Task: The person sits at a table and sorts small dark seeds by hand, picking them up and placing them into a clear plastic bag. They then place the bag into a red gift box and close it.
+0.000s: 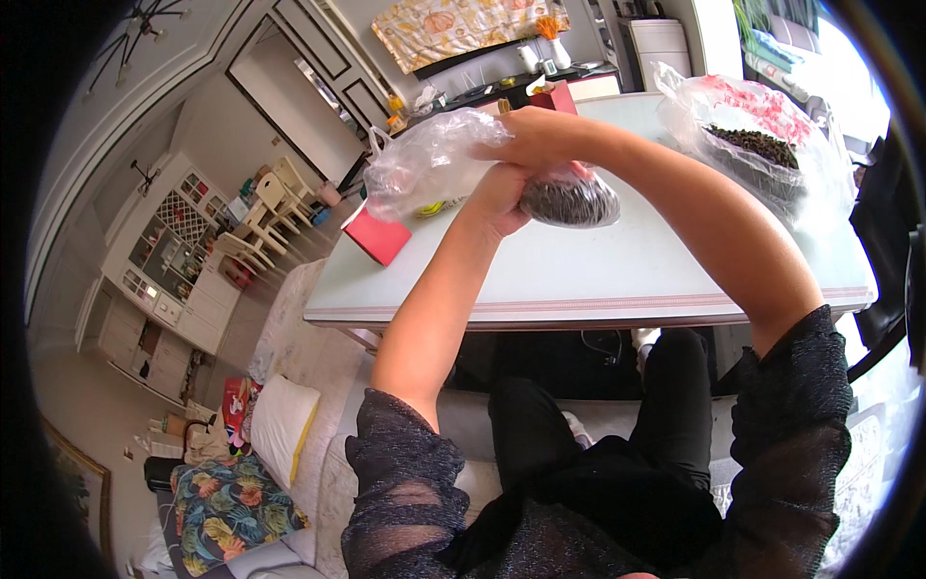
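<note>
Above the pale table, my left hand (506, 199) grips the gathered neck of a clear plastic bag (571, 199), whose full end, packed with dark loose pieces, bulges out at the right. My right hand (535, 137) reaches across from the right and closes on the same bag just above my left hand. The loose upper part of the plastic (434, 163) spreads out to the left. At the right of the table sits a larger open plastic bag (817, 174) with red print, holding dark dried pieces (756, 145).
A red box (377, 235) stands near the table's left edge (340, 289), with a yellow-green item (430, 210) beside it. Another red box (555, 98) is at the far side, behind my right hand. A low black cabinet (499, 90) lies beyond.
</note>
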`<state>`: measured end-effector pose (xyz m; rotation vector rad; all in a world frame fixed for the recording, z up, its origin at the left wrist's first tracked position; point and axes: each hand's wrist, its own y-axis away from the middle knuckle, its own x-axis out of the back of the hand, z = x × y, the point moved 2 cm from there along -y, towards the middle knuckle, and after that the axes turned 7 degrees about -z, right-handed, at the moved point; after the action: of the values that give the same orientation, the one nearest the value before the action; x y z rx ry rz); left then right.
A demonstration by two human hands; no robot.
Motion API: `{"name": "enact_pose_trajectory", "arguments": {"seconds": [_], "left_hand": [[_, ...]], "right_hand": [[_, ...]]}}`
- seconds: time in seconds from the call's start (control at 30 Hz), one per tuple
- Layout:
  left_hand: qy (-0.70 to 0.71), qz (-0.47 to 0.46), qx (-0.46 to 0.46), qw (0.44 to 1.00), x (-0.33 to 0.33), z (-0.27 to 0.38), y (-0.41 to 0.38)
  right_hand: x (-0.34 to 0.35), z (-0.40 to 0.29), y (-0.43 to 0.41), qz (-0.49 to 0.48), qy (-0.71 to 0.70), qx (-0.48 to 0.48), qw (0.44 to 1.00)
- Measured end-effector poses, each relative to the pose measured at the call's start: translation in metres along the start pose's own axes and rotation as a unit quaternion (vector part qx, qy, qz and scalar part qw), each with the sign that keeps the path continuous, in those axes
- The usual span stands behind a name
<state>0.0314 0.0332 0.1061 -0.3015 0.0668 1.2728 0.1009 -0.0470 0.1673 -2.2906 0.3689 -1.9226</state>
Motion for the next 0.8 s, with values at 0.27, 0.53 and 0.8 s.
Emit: {"name": "enact_pose_trajectory", "arguments": {"seconds": [0.27,0.53,0.8], "left_hand": [[0.275,-0.015,-0.049,0.96,0.08,-0.016,0.021],[0.216,0.201,-0.061,0.954,0.059,-0.018,0.026],[0.131,0.289,-0.073,0.945,0.04,-0.009,0.027]], "right_hand": [[0.025,0.001,0.037,0.148,-0.045,0.04,0.987],[0.01,-0.012,0.059,0.125,-0.075,0.051,0.988],[-0.087,0.026,0.066,0.116,-0.373,-0.05,0.919]]}}
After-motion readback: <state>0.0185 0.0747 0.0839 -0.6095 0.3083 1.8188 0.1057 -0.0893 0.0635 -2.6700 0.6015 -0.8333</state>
